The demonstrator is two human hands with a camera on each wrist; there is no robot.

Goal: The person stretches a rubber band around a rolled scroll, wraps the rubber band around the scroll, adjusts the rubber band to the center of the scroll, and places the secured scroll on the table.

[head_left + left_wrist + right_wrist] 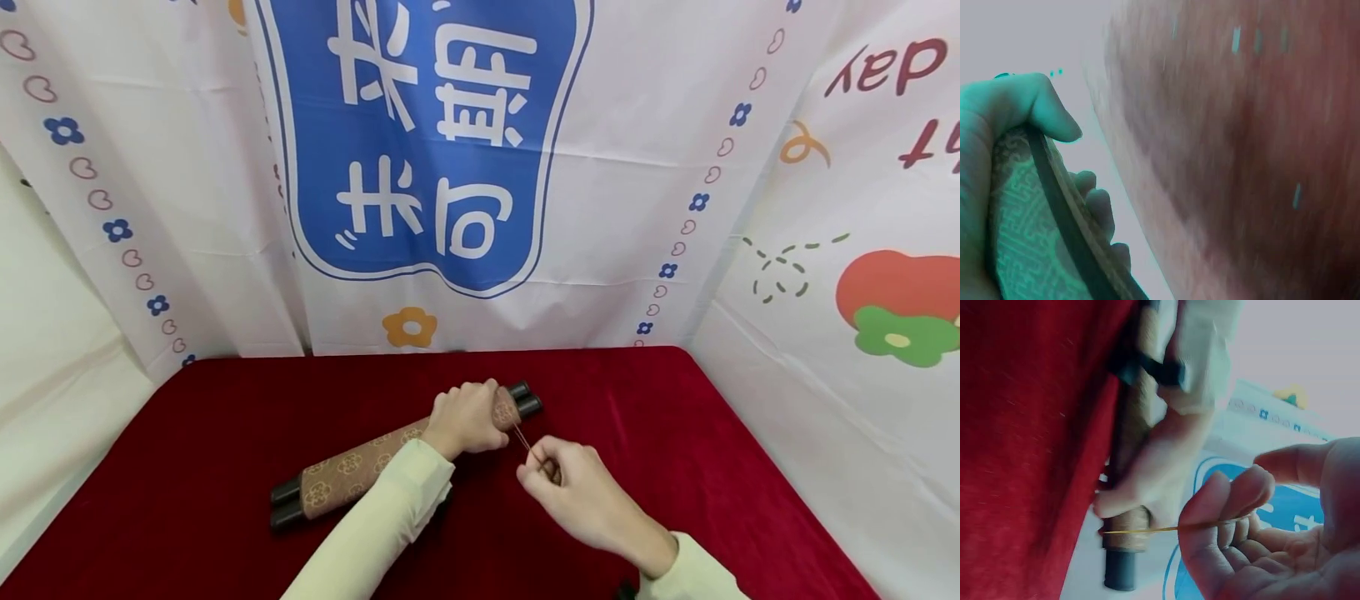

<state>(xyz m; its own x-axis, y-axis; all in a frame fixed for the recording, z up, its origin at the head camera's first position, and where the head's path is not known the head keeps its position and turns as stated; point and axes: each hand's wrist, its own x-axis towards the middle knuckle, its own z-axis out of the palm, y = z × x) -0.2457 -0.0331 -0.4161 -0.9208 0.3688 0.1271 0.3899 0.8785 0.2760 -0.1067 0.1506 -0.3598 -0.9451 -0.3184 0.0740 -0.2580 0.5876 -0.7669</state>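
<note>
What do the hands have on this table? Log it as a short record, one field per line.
Item: brown patterned scroll, rolled up, dark rod ends showing
Left hand: grips scroll near one end
Right hand: holds thin cord
Cord: runs straight from scroll to right hand
Surface: red cloth
Behind: white printed curtain

“未来可期” on blue panel (426, 154), “day” on white cloth (847, 200)

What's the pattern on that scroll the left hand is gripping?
The scroll has gold flower-like motifs on brown, clearest in the head view.
</note>
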